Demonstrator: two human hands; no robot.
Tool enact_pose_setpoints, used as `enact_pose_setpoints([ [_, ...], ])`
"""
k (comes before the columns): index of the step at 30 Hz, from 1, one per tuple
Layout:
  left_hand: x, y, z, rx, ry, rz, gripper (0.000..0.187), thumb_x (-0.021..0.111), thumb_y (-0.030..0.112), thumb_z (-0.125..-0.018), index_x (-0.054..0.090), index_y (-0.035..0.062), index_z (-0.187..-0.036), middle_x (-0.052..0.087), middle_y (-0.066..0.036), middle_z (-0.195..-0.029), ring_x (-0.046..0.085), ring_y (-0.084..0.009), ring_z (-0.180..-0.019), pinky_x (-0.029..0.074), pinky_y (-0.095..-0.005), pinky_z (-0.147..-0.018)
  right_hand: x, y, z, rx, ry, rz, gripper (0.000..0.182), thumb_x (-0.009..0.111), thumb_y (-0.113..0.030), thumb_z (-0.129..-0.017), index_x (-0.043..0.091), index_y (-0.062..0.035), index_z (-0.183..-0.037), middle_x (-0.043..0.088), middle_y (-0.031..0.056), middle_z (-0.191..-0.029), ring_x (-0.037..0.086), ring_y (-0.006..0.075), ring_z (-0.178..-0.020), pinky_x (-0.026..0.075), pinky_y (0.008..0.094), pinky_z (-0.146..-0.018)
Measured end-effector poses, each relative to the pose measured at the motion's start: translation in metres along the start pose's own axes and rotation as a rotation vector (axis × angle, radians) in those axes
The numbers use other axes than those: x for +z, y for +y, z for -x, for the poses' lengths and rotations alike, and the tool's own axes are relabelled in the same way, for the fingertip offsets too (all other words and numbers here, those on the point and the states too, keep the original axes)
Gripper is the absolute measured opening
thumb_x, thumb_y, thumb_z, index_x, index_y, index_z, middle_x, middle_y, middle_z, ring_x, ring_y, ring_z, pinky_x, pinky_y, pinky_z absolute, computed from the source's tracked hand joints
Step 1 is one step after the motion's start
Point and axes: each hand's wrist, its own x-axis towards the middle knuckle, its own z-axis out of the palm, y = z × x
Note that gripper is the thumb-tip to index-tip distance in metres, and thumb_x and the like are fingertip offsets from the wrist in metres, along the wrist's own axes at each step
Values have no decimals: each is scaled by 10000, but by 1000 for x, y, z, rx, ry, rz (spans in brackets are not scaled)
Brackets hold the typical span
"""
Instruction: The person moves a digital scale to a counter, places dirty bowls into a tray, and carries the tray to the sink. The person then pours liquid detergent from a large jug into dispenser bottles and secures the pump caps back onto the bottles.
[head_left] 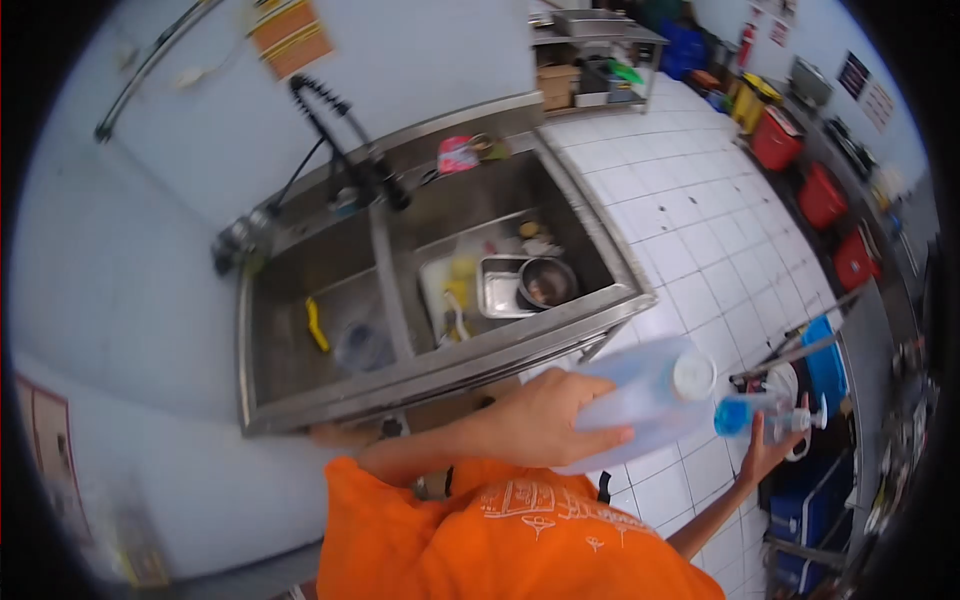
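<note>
My left hand [555, 415] is wrapped round a large translucent jug [645, 400] with a white cap, held tilted in front of my orange shirt. To the right, my right hand [768, 450] grips a small clear pump bottle [765, 415], which lies sideways with blue at one end and a white pump at the other. The jug's capped end is close to the blue end of the bottle. Whether the two touch cannot be made out.
A steel double sink [430, 365] holds a metal pot [547, 283], a steel tray [500, 285] and a yellow object [317, 324]. A black faucet [345, 150] stands behind it. Red bins [822, 195] line the far right counter. A blue basin [825, 365] is at right.
</note>
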Motion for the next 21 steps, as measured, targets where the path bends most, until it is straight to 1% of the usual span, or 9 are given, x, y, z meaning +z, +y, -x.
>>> enact_pose_setpoints([
  [2, -12, 2, 29, -82, 138, -20, 347, 692, 324, -864, 676, -9, -958, 688, -208, -808, 699, -322, -755, 522, -383, -695, 51, -15, -11, -104, -128, -116, 776, 741, -265, -864, 322, -46, -1479, 452, 95, -1418, 490, 245, -1220, 426, 372, -1000],
  [5, -28, -25, 59, -73, 453, -99, 344, 677, 317, -871, 668, -20, -939, 672, -194, -746, 694, -305, -696, 515, -370, -641, 136, -40, -11, -36, -363, -488, 828, 751, -345, -831, 320, -22, -1459, 459, 115, -1405, 560, 234, -1131, 455, 364, -965],
  [8, -63, -52, 83, -211, 667, -172, 361, 683, 324, -865, 668, -29, -937, 676, -170, -712, 690, -279, -660, 513, -354, -613, 211, -88, -2, -63, -421, -565, 876, 778, -393, -776, 335, -28, -1438, 458, 117, -1410, 571, 238, -1144, 460, 375, -972],
  [10, -86, -72, 96, -334, 753, -103, 372, 692, 328, -858, 673, -33, -946, 685, -159, -709, 689, -257, -649, 515, -346, -613, 249, -117, 7, -54, -538, -606, 883, 792, -377, -757, 340, -44, -1439, 447, 112, -1429, 569, 231, -1153, 457, 373, -984],
  [11, -97, -83, 104, -400, 792, -64, 378, 696, 330, -855, 675, -35, -951, 690, -153, -708, 689, -247, -644, 515, -342, -614, 263, -136, 12, 9, -591, -691, 876, 832, -312, -715, 371, -37, -1408, 429, 124, -1433, 539, 213, -1158, 443, 364, -982],
  [14, -123, -125, 124, -469, 844, -126, 373, 717, 329, -836, 695, -28, -944, 702, -130, -718, 682, -226, -624, 519, -327, -619, 304, -175, 29, 34, -650, -759, 871, 850, -280, -690, 393, -44, -1393, 494, 126, -1360, 554, 202, -1125, 451, 350, -963],
  [15, -133, -131, 131, -461, 857, -167, 368, 729, 327, -824, 702, -23, -937, 700, -131, -714, 683, -225, -625, 517, -325, -617, 314, -184, 30, 1, -701, -723, 856, 856, -253, -685, 405, -52, -1384, 577, 113, -1235, 585, 198, -1085, 467, 348, -948],
  [17, -152, -142, 147, -447, 878, -235, 359, 752, 322, -800, 716, -13, -922, 694, -132, -707, 684, -222, -627, 515, -321, -613, 336, -197, 36, -14, -768, -697, 873, 847, -269, -702, 382, -62, -1411, 579, 112, -1237, 588, 211, -1106, 467, 361, -964],
  [21, -188, -135, 174, -476, 601, -348, 369, 810, 326, -737, 728, 2, -895, 685, -126, -704, 664, -201, -616, 508, -312, -600, 360, -227, 44, -26, -839, -702, 846, 860, -237, -687, 400, -63, -1375, 628, 105, -1137, 610, 209, -1077, 483, 360, -946],
])
